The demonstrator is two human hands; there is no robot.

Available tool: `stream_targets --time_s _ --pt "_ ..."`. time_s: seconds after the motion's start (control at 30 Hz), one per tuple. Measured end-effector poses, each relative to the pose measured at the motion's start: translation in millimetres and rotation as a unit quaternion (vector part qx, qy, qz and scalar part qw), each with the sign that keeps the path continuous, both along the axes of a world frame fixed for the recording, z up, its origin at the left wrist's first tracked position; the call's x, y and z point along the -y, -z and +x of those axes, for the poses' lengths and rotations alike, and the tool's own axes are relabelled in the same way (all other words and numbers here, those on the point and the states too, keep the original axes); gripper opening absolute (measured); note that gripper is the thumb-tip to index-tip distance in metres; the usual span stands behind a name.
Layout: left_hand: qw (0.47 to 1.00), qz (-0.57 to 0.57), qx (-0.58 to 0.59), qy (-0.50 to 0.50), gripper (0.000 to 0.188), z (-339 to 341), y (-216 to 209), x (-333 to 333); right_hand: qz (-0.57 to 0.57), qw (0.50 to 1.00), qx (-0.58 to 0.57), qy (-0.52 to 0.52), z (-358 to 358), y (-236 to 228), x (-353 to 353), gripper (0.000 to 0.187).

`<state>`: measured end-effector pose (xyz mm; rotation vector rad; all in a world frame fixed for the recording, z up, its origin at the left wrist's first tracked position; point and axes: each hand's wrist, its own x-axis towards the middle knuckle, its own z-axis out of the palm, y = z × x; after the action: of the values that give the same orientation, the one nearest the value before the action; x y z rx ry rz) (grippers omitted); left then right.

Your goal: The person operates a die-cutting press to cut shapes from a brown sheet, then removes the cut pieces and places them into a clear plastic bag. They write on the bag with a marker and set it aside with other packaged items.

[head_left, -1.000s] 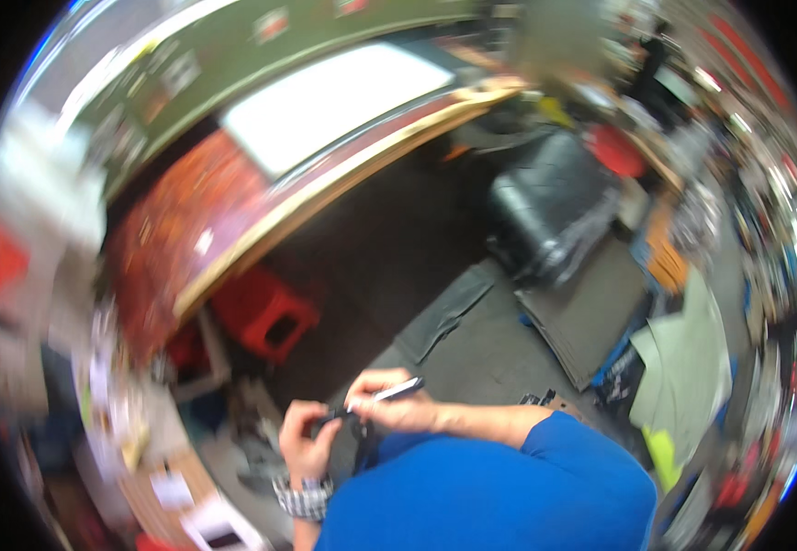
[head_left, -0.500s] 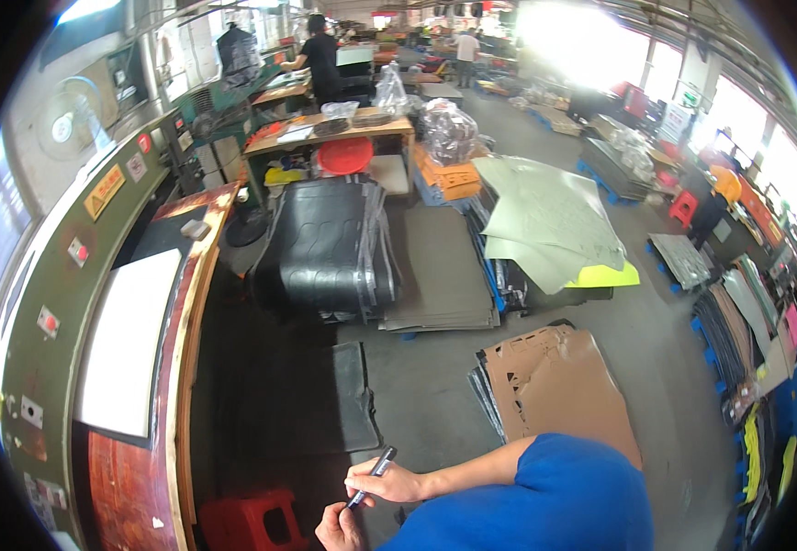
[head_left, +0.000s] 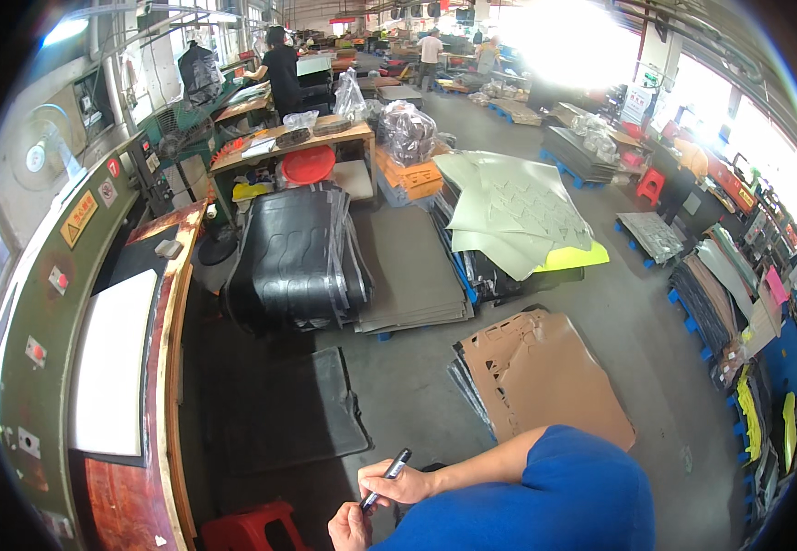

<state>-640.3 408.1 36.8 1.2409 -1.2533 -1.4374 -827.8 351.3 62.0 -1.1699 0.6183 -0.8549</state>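
My right hand is closed around a black marker pen, which slants from upper right to lower left. Just below it, my left hand has its fingers pinched at the marker's lower end. Whether a cap sits between those fingers is too small to make out. Both hands are close together, low in the picture, in front of my blue sleeve. A red plastic stool stands to their left, and a dark sheet lies on the floor beyond them.
Left, a green press machine has a wooden bench bearing a white board. Brown sheets are stacked ahead on the right. Farther off are black molded sheets, grey sheets and pale green sheets. Other people stand in the background.
My view has turned a little to the right, so the surroundings have slid left in the picture. Both hands stay together at the marker pen.
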Motion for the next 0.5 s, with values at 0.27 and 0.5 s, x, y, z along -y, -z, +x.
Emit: stream_targets --time_s 0.27,0.5 --pt "0.988 0.063 -0.11 -0.083 0.034 1 -11 -13 0.011 1.0 -0.018 0.014 28 1 8 0.03" --pt "0.991 -0.039 -0.045 -0.123 0.035 14 7 -11 -0.006 0.997 -0.071 -0.024 39 -4 16 0.028"
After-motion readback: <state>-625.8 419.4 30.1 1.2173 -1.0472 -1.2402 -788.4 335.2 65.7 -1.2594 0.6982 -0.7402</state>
